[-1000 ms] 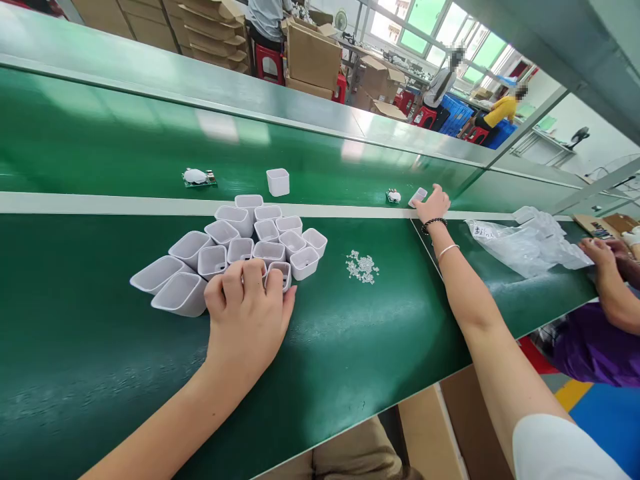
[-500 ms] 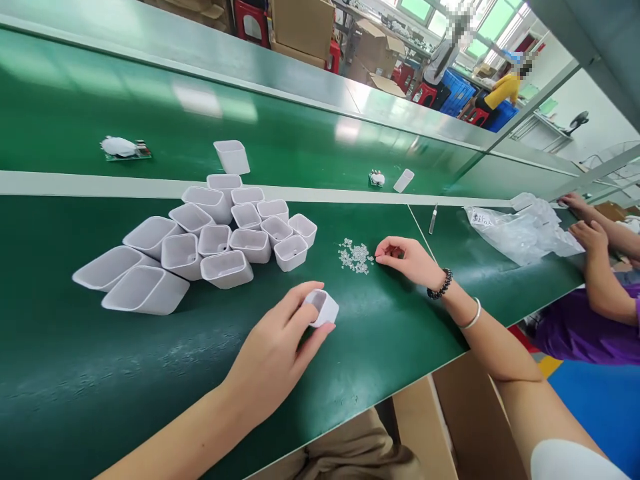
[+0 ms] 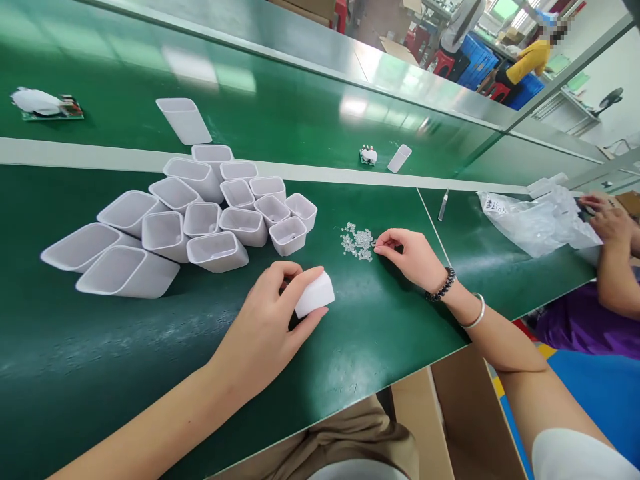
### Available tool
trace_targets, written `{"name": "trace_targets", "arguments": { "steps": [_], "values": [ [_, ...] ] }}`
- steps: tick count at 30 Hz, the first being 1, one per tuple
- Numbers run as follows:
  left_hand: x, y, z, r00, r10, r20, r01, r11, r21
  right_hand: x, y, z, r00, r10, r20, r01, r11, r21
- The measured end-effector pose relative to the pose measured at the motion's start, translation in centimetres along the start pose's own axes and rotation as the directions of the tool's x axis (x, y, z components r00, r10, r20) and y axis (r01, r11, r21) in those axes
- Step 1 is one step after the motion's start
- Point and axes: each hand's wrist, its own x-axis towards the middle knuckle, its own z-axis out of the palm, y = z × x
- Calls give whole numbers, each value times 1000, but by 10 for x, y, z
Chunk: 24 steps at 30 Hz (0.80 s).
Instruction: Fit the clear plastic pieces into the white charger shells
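Observation:
My left hand (image 3: 273,320) grips a small white plastic housing (image 3: 317,295) between thumb and fingers, over the front of the green bench. Its open end is turned out of sight now. My right hand (image 3: 407,257) has thumb and index finger pinched together at the right edge of a small heap of clear tiny pieces (image 3: 357,241). Whatever lies between those fingertips is too small to make out. Left of the heap stand several white open-topped housings (image 3: 165,233) in a close cluster, their hollow ends facing up.
On the far strip are a circuit board with a white lump (image 3: 45,103), a smaller one (image 3: 369,155), and two white pieces (image 3: 185,121). A slim tube (image 3: 443,205) and a clear plastic bag (image 3: 540,223) lie to the right, near a co-worker's hands (image 3: 613,220).
My left hand has turned the white housing so its opening no longer shows. The right hand stays pinched at the heap. The view has shifted slightly.

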Motion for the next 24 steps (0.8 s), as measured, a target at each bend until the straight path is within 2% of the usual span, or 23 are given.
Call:
{"name": "trace_targets", "arguments": {
  "steps": [4,8,12,15,17,19,24],
  "values": [
    [1,-1,0,999,52,3,-52,987,151,-5,0,2,996,-92,12,93,981,-170],
    [1,2,0,997,68,29,-74,959,272,-12,-2,6,976,-217,19,206,895,-397],
    [2,2,0,996,85,33,-90,975,201,-16,-3,13,966,-255,42,237,806,-542],
    [3,1,0,999,13,38,-15,997,70,-19,-5,17,966,-257,31,218,746,-629],
    [4,1,0,999,-33,33,33,999,4,-23,-10,20,960,-280,26,233,739,-632],
    [5,0,0,998,-60,18,60,998,-16,-29,-17,24,940,-338,52,304,756,-579],
    [5,-2,2,998,-56,4,56,998,4,-41,-34,37,843,-510,172,533,750,-392]
  ]
}}
